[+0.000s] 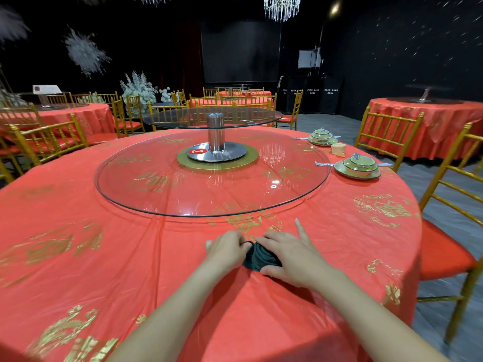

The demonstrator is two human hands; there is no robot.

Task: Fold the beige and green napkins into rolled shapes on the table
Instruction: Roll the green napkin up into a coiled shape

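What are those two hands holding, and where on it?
The green napkin, bunched on the red tablecloth. The left hand grips its left end; the right hand presses over its right side.

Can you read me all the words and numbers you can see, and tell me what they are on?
"2": white number on the round red sign at the foot of the metal post in the middle of the table.
Gold patterns on the red tablecloth: they look like writing, but too blurred to read.
Pale labels on the black boxes by the back wall: too small to read.
Nothing else can be read.
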